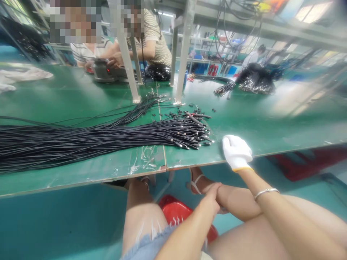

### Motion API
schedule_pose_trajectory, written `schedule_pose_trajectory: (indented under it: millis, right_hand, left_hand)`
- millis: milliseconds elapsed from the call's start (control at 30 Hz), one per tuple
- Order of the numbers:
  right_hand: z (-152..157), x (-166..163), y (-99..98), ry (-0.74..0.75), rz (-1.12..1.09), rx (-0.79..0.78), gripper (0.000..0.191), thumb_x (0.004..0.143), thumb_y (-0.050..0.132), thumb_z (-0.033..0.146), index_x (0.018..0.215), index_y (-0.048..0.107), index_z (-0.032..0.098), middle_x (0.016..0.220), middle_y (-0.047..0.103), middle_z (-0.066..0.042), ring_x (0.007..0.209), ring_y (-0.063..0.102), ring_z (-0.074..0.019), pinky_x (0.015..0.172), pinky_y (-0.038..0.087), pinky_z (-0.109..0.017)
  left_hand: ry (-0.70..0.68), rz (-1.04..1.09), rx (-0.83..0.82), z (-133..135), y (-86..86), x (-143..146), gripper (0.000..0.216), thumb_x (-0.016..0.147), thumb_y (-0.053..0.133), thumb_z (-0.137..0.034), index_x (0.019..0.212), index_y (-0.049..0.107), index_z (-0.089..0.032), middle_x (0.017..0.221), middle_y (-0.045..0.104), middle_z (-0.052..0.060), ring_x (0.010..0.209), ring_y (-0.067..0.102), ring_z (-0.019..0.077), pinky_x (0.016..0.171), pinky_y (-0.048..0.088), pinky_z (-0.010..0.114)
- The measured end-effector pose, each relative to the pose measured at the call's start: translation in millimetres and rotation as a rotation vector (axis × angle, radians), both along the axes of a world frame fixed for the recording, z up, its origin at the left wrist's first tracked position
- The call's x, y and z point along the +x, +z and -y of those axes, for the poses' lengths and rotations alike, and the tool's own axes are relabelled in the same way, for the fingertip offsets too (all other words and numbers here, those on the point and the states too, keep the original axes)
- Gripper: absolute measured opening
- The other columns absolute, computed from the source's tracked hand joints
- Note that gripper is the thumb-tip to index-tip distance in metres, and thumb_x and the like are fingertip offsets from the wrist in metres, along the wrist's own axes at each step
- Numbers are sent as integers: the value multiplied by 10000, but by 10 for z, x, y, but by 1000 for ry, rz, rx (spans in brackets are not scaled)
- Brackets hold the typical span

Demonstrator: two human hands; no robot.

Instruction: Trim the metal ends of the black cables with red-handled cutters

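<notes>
My right hand [236, 151], in a white glove, rests on the front edge of the green table [271, 126]. Its fingers lie together on the surface with nothing in them. Just to its left are the connector ends of a large bundle of thin black cables [108, 139], which runs across the table to the left edge. My bare left hand [213, 196] is below the table, its fingers curled against my crossed leg and nothing visible in them. A silver bracelet [265, 192] circles my right wrist.
Small black loose parts [189, 110] lie scattered behind the cable ends. Metal frame posts [184, 54] stand mid-table. Two people work at the far side by a dark machine [104, 70]. More black cable heaps [255, 81] lie at the back right. A red stool [176, 213] is under me.
</notes>
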State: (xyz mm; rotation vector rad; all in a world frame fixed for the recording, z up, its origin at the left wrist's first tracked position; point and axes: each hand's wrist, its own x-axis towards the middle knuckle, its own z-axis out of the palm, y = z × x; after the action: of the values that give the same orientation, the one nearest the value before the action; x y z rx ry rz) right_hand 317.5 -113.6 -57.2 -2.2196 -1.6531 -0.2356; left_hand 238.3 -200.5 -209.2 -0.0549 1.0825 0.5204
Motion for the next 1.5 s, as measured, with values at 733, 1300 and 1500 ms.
schedule_pose_trajectory:
  millis: [733, 1300, 1500]
  right_hand:
    - [7, -5, -4, -3, -9, -2, 380, 956, 326, 330, 807, 657, 217, 863, 648, -57, 768, 499, -175, 624, 284, -282]
    - [16, -5, -4, -20, -21, -5, 383, 953, 332, 338, 856, 684, 222, 890, 653, -56, 740, 489, -170, 597, 271, -293]
    - [18, -2, -6, -13, -9, -7, 391, 954, 317, 334, 805, 659, 216, 872, 650, -58, 752, 486, -175, 594, 272, -288]
  left_hand:
    - [209, 282, 122, 426, -223, -143, 298, 747, 827, -263, 939, 629, -148, 939, 690, 72, 839, 657, 193, 868, 508, 359]
    - [248, 224, 23, 436, -414, -211, 454, 856, 609, -561, 1034, 595, -143, 887, 651, 94, 781, 650, 194, 820, 510, 333]
    - [265, 198, 14, 404, -330, -224, 393, 891, 579, -534, 979, 586, -151, 766, 610, 47, 678, 611, 160, 711, 519, 288]
